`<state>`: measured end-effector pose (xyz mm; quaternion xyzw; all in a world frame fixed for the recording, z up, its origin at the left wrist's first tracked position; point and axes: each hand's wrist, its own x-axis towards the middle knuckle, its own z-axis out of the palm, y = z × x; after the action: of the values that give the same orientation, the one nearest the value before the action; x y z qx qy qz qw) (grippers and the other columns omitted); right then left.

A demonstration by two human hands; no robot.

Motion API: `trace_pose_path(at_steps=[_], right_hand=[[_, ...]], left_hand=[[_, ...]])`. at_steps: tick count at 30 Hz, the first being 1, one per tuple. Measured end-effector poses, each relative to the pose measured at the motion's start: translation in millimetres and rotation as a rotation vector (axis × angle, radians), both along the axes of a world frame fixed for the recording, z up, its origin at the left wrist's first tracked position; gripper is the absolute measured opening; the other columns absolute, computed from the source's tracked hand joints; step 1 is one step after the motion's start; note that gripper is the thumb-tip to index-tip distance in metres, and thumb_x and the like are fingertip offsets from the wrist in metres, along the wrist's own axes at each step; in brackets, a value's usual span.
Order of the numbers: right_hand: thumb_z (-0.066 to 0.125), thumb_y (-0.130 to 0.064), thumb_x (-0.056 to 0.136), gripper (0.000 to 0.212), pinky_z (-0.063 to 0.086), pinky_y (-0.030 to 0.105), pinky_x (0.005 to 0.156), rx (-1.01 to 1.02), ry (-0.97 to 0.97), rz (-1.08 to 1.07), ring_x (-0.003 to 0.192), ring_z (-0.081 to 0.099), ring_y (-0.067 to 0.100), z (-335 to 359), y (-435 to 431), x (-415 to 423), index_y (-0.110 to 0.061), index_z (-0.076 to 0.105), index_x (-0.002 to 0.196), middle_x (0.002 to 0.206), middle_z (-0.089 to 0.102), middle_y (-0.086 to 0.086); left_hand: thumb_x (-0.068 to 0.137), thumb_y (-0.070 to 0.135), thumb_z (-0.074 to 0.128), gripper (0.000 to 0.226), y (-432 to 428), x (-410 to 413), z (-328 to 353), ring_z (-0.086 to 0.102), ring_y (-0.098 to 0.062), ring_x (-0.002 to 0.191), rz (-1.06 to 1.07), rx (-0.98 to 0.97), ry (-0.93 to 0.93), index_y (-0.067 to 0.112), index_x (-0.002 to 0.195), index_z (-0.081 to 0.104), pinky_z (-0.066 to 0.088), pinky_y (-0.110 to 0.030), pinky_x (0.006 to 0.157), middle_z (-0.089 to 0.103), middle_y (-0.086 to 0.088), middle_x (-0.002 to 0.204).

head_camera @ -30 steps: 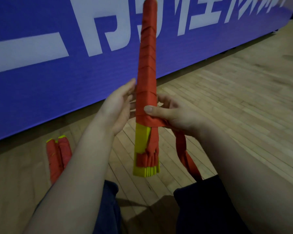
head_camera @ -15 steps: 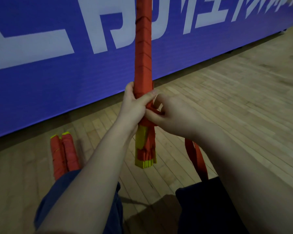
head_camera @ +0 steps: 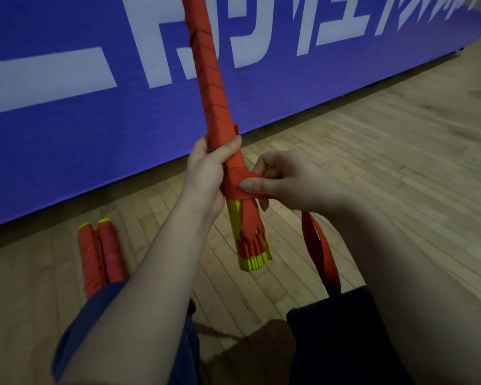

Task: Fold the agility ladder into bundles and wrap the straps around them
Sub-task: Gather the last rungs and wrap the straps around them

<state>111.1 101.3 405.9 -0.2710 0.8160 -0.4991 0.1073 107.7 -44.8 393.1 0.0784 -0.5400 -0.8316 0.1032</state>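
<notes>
- Ladder bundle (head_camera: 214, 107): held nearly upright above the wooden floor (head_camera: 372, 168); yellow rung ends (head_camera: 257, 262) lowermost
- Your left hand (head_camera: 206, 173): fingers closed round the bundle
- Your right hand (head_camera: 283, 182): thumb and fingers pinching the red strap (head_camera: 321, 254); its slack hangs below
- Two wrapped bundles (head_camera: 100, 254): on the floor, touching

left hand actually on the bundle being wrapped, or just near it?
Touching. The head view shows the left hand closed around the ladder bundle, thumb pressed across its red wrapping, while the right hand pinches the strap beside it.
</notes>
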Motion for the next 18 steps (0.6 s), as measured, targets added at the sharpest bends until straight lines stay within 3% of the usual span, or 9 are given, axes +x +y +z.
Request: trace_pose_path(at_steps=[5, 8, 12, 14, 16, 18], right_hand=[[0.072, -0.040, 0.077, 0.039, 0.035, 0.019, 0.041, -0.039, -0.029, 0.006, 0.039, 0.042, 0.009, 0, -1, 1, -0.010, 0.049, 0.067, 0.046, 0.048, -0.002], [0.074, -0.020, 0.081, 0.038, 0.032, 0.017, 0.040, -0.097, -0.056, 0.119, 0.038, 0.038, 0.005, -1, -2, 3, 0.003, 0.048, 0.066, 0.044, 0.044, -0.010], [0.074, 0.000, 0.077, 0.030, 0.031, 0.013, 0.043, -0.106, -0.107, 0.282, 0.041, 0.043, 0.000, 1, 3, 5, 0.016, 0.049, 0.070, 0.047, 0.048, -0.019], [0.071, 0.003, 0.080, 0.019, 0.033, 0.013, 0.044, -0.128, -0.160, 0.285, 0.043, 0.047, -0.001, 0, 5, 5, 0.012, 0.054, 0.077, 0.049, 0.053, -0.019], [0.071, -0.008, 0.078, 0.019, 0.041, 0.016, 0.048, -0.168, -0.183, 0.276, 0.048, 0.052, 0.001, -1, 5, 4, 0.003, 0.057, 0.074, 0.053, 0.058, -0.010], [0.068, -0.015, 0.077, 0.016, 0.049, 0.019, 0.061, -0.214, -0.193, 0.271, 0.061, 0.060, 0.009, -4, 4, 2, 0.000, 0.063, 0.076, 0.063, 0.064, -0.002]], left_hand=[[0.090, 0.011, 0.058, 0.012, -2, 5, 9, 0.053, -0.013, 0.050, -0.090, 0.195, 0.017, 0.010, 0.102, 0.055, 0.046, -0.023, 0.045, 0.053, -0.004, 0.068], [0.072, 0.024, 0.076, 0.037, -6, 6, 8, 0.051, -0.012, 0.049, -0.209, 0.236, 0.011, 0.010, 0.098, 0.054, 0.045, -0.023, 0.044, 0.054, -0.003, 0.072], [0.063, 0.016, 0.086, 0.054, -7, 6, 4, 0.048, -0.010, 0.046, -0.228, 0.192, -0.002, 0.013, 0.105, 0.053, 0.043, -0.022, 0.044, 0.050, -0.001, 0.071], [0.064, 0.012, 0.081, 0.047, -10, 7, 5, 0.050, -0.009, 0.047, -0.240, 0.249, -0.002, 0.012, 0.103, 0.055, 0.043, -0.020, 0.042, 0.052, -0.002, 0.071], [0.070, 0.014, 0.072, 0.032, -12, 10, 9, 0.050, -0.006, 0.053, -0.298, 0.349, 0.018, 0.011, 0.097, 0.057, 0.042, -0.018, 0.040, 0.053, 0.000, 0.074], [0.074, 0.015, 0.068, 0.025, -15, 9, 11, 0.048, -0.004, 0.058, -0.313, 0.404, 0.028, 0.011, 0.096, 0.057, 0.042, -0.016, 0.041, 0.054, 0.000, 0.078]])
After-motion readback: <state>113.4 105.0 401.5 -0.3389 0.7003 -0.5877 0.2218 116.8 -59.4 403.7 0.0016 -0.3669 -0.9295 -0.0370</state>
